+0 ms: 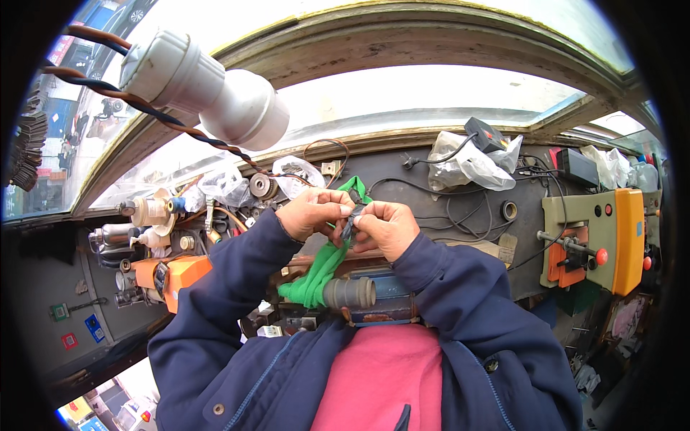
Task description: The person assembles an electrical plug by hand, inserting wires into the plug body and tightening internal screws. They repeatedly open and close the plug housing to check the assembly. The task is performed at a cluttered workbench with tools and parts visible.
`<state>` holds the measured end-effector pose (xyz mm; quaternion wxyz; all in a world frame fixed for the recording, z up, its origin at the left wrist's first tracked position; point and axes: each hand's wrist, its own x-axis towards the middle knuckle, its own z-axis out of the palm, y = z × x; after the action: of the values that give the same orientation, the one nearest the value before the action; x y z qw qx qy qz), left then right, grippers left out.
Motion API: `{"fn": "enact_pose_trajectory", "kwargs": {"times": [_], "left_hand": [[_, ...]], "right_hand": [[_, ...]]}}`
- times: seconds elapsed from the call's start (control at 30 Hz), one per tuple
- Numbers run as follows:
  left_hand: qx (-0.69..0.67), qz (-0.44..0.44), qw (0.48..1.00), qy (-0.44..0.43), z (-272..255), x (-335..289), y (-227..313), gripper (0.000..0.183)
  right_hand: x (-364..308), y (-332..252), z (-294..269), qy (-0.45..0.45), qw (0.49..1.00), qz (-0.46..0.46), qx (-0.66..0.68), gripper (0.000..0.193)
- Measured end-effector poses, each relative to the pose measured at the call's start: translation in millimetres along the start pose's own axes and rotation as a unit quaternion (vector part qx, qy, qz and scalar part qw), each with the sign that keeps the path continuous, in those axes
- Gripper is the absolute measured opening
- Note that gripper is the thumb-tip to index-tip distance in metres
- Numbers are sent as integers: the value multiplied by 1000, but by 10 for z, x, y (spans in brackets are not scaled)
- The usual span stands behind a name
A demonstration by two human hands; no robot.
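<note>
My left hand (315, 213) and my right hand (389, 225) meet in front of my chest, thumbs and fingertips pinched together. Between them is a short dark, shiny strip (348, 230); its exact kind I cannot make out. Green cloth (316, 280) hangs just below the fingers, and more of it shows beyond them. The cloth's lower end lies against a dark grey ribbed cylinder (350, 293) close to my body. Under the right forearm sits a blue box-like piece (388, 293) with worn brown edges. My fingers partly cover the strip.
A white lamp fitting (244, 111) on twisted wires hangs at upper left. An orange-and-beige machine (595, 241) with a red-knobbed handle stands at right. Black cables (467, 223) and plastic bags (467, 161) lie on the bench. An orange tool (172, 276) and small parts crowd the left.
</note>
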<state>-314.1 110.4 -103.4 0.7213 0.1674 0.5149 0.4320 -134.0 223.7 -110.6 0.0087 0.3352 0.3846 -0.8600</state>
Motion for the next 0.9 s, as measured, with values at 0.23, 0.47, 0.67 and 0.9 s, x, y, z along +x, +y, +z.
{"fn": "enact_pose_trajectory", "kwargs": {"times": [0.23,0.47,0.67,0.9], "left_hand": [[-43,10,999,3,63,-24,-29,24],[36,48,996,69,94,-160,15,24],[83,53,989,106,190,-128,13,16],[78,57,991,92,181,-130,31,14]], "right_hand": [[21,7,-32,-13,1000,-11,2,12],[-3,23,-14,12,1000,-23,12,10],[7,38,-14,13,1000,-28,2,11],[2,35,-7,14,999,-32,3,11]]}}
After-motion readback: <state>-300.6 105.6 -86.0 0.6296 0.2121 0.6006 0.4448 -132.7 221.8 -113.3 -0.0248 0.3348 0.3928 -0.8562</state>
